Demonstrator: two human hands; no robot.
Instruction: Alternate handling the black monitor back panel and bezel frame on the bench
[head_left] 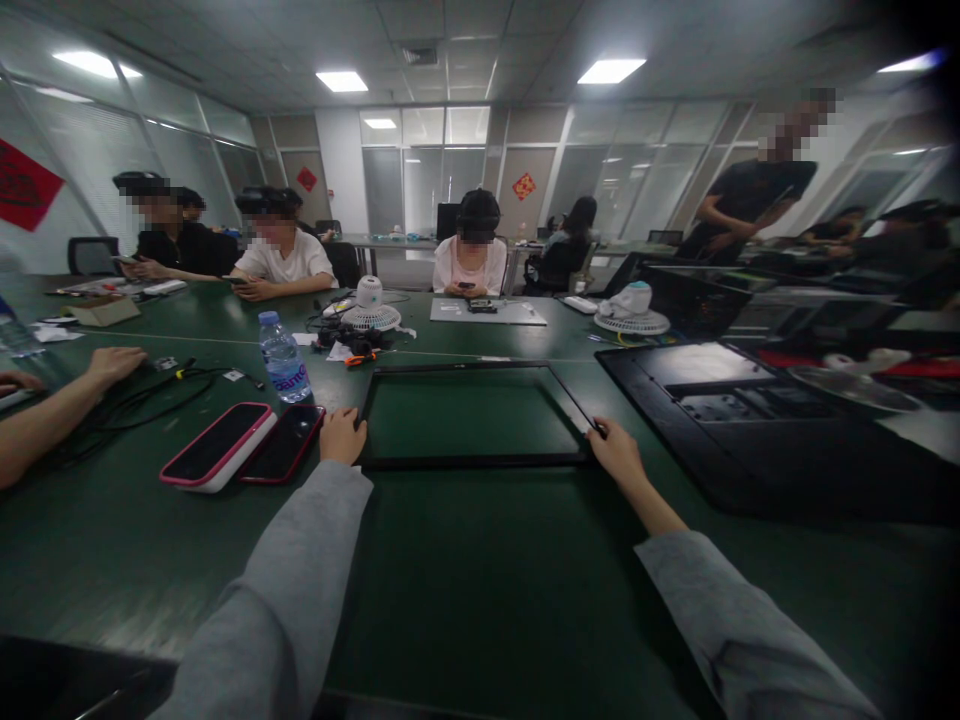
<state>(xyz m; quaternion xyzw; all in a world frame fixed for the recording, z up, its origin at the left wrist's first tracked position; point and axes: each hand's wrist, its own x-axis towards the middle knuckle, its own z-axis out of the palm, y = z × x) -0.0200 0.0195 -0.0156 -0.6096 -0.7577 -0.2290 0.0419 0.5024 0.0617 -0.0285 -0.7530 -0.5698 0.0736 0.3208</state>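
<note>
A thin black rectangular frame (472,462), which looks like a screen bezel, lies on or just above the green table (480,580); the tabletop shows through its opening. My left hand (343,437) is closed at its left side, fingers curled near the front corner. On the opposite side, my right hand (616,455) pinches the right edge near the front corner. Two phones lie left of my left hand: one in a pink-and-white case (217,445), the other dark with a red edge (283,445). Right of the frame rests a large black panel (742,450) with recessed sections.
Behind the phones stands a water bottle (283,358). Black cables (161,408) lie at left, beside another person's hand (116,363). Small white fans (371,308) and orange-handled tool (361,358) lie farther back. Several people sit around the tables; one person stands at right.
</note>
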